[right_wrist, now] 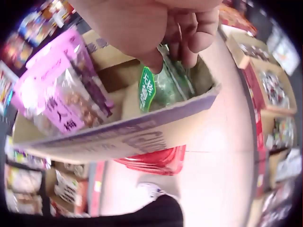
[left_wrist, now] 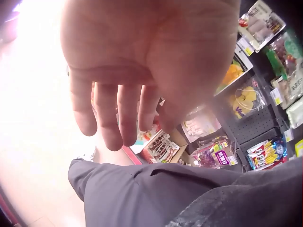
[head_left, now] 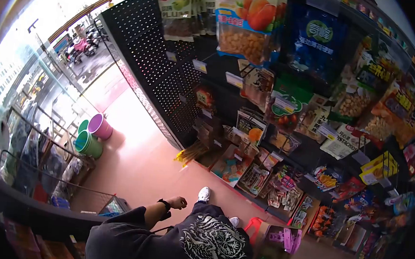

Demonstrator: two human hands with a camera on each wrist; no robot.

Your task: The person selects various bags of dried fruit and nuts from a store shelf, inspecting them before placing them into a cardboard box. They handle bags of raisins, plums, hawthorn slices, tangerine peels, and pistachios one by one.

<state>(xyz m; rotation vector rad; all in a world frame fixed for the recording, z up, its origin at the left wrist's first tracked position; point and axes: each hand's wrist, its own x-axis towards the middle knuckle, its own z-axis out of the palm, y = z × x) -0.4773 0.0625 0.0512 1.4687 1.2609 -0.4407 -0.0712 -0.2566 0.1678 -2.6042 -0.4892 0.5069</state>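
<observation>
My right hand [right_wrist: 142, 28] reaches into an open cardboard box [right_wrist: 156, 139] in the right wrist view, fingers and thumb pinching the top of a green-labelled clear snack packet [right_wrist: 168, 90]. Pink snack packets [right_wrist: 71, 90] stand at the other end of the same box. The head view shows the box beside my body at lower right, with the right hand hidden there. My left hand [head_left: 178, 203] hangs loosely by my side in the head view. Seen from the left wrist, its fingers [left_wrist: 110, 118] are relaxed and hold nothing.
A red plastic stool [head_left: 253, 225] is beside the box. Black pegboard shelving [head_left: 150, 52] with hanging snack bags [head_left: 250, 25] rises in front, above open cartons [head_left: 234, 165]. Green and purple buckets [head_left: 89, 144] stand on the pink floor [head_left: 136, 167] at left, near a wire rack.
</observation>
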